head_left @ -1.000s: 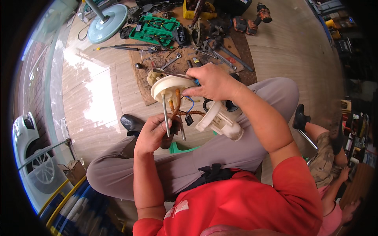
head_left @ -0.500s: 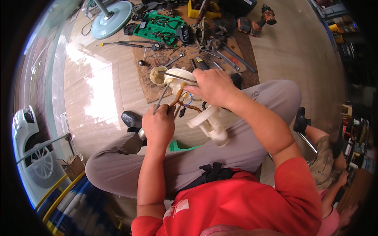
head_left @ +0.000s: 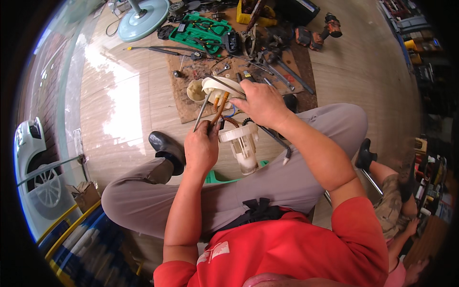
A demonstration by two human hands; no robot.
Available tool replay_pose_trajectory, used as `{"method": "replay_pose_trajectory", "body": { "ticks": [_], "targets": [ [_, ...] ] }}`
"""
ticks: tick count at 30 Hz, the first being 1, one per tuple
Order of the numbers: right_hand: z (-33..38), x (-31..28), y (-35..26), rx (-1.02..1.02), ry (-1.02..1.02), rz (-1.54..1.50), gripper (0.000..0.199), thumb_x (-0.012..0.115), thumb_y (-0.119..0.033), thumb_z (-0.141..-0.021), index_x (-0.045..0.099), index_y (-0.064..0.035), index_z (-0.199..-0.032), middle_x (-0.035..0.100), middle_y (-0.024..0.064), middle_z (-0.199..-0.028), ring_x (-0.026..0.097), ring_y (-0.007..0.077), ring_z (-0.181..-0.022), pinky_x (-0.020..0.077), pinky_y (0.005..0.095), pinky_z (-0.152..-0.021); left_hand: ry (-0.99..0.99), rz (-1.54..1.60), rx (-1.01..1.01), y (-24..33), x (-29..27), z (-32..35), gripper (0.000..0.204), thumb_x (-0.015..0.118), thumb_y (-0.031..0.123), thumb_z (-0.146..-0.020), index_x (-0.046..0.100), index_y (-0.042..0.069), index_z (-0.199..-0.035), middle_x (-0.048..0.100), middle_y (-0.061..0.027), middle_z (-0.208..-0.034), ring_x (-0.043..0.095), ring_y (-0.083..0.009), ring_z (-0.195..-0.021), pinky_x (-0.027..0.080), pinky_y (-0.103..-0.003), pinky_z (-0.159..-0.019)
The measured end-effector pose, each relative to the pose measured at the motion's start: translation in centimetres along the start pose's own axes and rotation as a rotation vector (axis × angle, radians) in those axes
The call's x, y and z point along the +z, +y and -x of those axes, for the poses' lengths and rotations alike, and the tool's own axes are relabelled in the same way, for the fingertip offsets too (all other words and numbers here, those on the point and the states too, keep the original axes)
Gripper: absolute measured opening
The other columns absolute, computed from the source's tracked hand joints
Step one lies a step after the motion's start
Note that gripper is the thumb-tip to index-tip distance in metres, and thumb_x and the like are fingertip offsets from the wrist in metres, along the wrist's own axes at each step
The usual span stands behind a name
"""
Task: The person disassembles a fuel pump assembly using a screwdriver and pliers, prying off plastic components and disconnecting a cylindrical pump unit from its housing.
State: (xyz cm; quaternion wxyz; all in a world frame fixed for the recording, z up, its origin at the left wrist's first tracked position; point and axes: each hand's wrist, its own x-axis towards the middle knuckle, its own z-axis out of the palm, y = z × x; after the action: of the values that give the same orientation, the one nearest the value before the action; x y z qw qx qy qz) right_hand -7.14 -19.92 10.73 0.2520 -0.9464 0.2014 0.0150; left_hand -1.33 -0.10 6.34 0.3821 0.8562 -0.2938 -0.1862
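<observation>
A white round fuel pump flange (head_left: pixel 221 87) is raised over the floor mat, with thin metal rods on it. My right hand (head_left: pixel 265 104) is closed on its right side, thumb along a dark rod. From its underside run brown corrugated hoses (head_left: pixel 220 109) and a blue wire. My left hand (head_left: pixel 202 147) is closed, its fingertips pinching a grey metal rod (head_left: pixel 202 111) and close against a hose. The white pump housing (head_left: pixel 241 147), with a clear lower cup, dangles by the hoses between my hands. Behind my left fingers, part of the rod and hose is hidden.
On the stained brown mat (head_left: pixel 187 112) lie a wrench (head_left: pixel 222 70), pry bars (head_left: pixel 296 71) and small parts. Beyond are an open green tool case (head_left: pixel 196 31), a cordless drill (head_left: pixel 330 28) and a pale blue stand base (head_left: pixel 143 21). Another person's leg (head_left: pixel 380 165) shows at right.
The hanging pump housing has swung left and now hangs more upright. My left hand has shifted slightly right and down the rod. My right hand still grips the flange.
</observation>
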Motion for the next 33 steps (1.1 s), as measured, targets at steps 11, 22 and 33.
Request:
{"method": "replay_pose_trajectory", "body": {
  "ticks": [11, 22, 33],
  "targets": [
    [-0.8, -0.6, 1.0, 0.074, -0.035, -0.025, 0.039, 0.069, -0.037, -0.087, 0.057, -0.0009, -0.094, 0.068, 0.023, -0.088, 0.065, 0.042, -0.088, 0.0513, 0.0498, -0.075, -0.469, 1.182, -0.428, -1.0, -2.1, 0.4, 0.03, 0.054, 0.009, -0.094, 0.055, -0.002, -0.122, 0.06, -0.0034, -0.087, 0.051, -0.0093, -0.068, 0.042, -0.024, -0.056],
    [-0.5, -1.9, 0.5, 0.091, -0.084, -0.123, 0.042, 0.069, -0.04, -0.087, 0.06, 0.0005, -0.095, 0.066, 0.0234, -0.082, 0.064, 0.0425, -0.083, 0.0493, 0.047, -0.072, -0.446, 1.553, -0.486, -2.3, -1.9, -0.7, 0.048, 0.041, 0.035, -0.099, 0.054, -0.006, -0.123, 0.065, -0.0215, -0.104, 0.064, -0.0331, -0.085, 0.052, -0.044, -0.076],
    [-0.4, -1.5, 1.2, 0.1, -0.09, -0.166, 0.038, 0.068, -0.031, -0.089, 0.061, 0.0019, -0.105, 0.068, 0.023, -0.094, 0.065, 0.0376, -0.09, 0.0498, 0.0419, -0.079, -0.501, 1.641, -0.47, -1.4, -1.8, -0.5, 0.055, 0.041, 0.038, -0.099, 0.051, -0.008, -0.127, 0.064, -0.0249, -0.11, 0.064, -0.0351, -0.09, 0.052, -0.045, -0.081]
  ]
}}
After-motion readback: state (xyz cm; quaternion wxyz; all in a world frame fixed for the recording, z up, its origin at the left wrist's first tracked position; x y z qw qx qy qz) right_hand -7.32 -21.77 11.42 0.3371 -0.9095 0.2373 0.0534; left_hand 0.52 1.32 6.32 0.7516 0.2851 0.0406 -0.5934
